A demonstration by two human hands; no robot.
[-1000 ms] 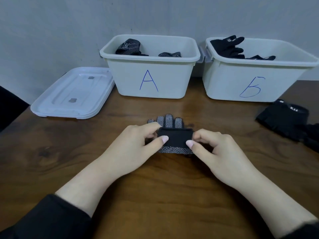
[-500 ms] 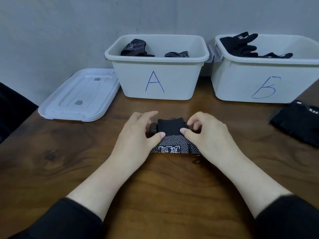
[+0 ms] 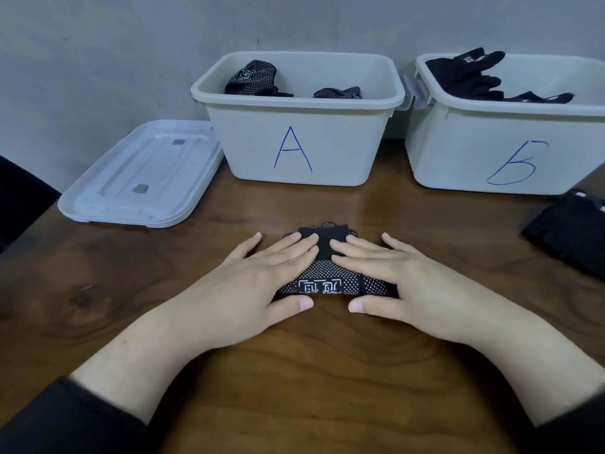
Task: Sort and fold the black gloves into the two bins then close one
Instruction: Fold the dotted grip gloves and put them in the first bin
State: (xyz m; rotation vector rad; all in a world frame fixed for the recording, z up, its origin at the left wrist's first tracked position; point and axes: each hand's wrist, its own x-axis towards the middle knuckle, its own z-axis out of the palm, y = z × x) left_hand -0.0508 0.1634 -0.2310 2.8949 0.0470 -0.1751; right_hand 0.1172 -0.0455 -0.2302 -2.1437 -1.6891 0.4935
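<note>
A folded black glove with white dots (image 3: 324,273) lies on the wooden table in front of me. My left hand (image 3: 258,280) and my right hand (image 3: 402,280) press flat on it from either side, fingers straight. Behind it stands white bin A (image 3: 334,149), holding dotted black gloves (image 3: 252,78). White bin B (image 3: 458,149) at the right holds plain black gloves (image 3: 471,75). More plain black gloves (image 3: 569,231) lie on the table at the right edge.
A white bin lid (image 3: 140,178) lies flat on the table to the left of bin A. A grey wall runs behind the bins. A dark object (image 3: 19,194) sits at the left edge.
Both hands folded the glove's cuff forward over the fingers, then went from pinching the fold to pressing flat on it. The camera moved closer and a little left.
</note>
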